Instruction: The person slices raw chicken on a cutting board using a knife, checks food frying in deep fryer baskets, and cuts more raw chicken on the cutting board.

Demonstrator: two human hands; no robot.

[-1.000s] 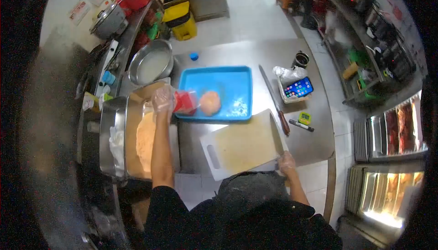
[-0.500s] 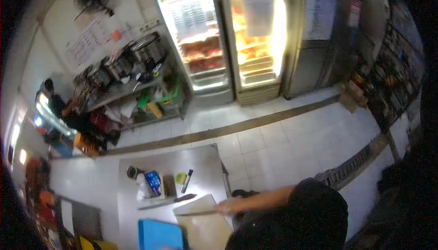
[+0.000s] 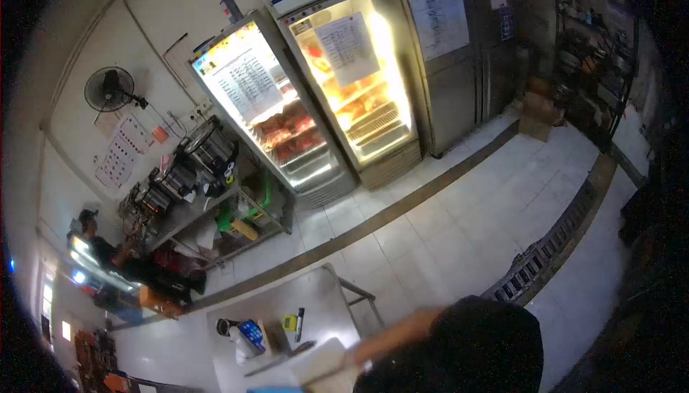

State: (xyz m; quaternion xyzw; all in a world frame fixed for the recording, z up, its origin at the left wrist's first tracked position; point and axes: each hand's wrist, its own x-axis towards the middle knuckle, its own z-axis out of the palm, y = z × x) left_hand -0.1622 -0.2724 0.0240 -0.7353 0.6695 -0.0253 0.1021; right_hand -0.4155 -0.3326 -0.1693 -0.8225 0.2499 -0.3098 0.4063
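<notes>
My right hand [image 3: 355, 356], blurred, is at the right side of the pale cutting board [image 3: 321, 361]. It is closed around what looks like a knife, its thin dark blade [image 3: 323, 377] lying across the board. Beyond the board another knife [image 3: 301, 348] with a dark handle lies on the steel table [image 3: 326, 298]. Nearby are a black marker [image 3: 299, 324], a yellow-green timer [image 3: 289, 323], and a phone [image 3: 250, 333] on a small container. Only a sliver of the blue tray [image 3: 276, 390] shows at the bottom edge. My left hand is out of view.
Two lit glass-door fridges [image 3: 276, 117] [image 3: 359, 91] stand across the tiled floor, beside a steel cabinet [image 3: 456, 99]. A side counter [image 3: 197, 213] holds several pots, with a person [image 3: 115, 253] at its far end. A floor drain [image 3: 538, 260] runs at right.
The view has swung from the table up and right to the fridges. The basin, the tray's contents and my left hand have left view. My right hand stays by the board.
</notes>
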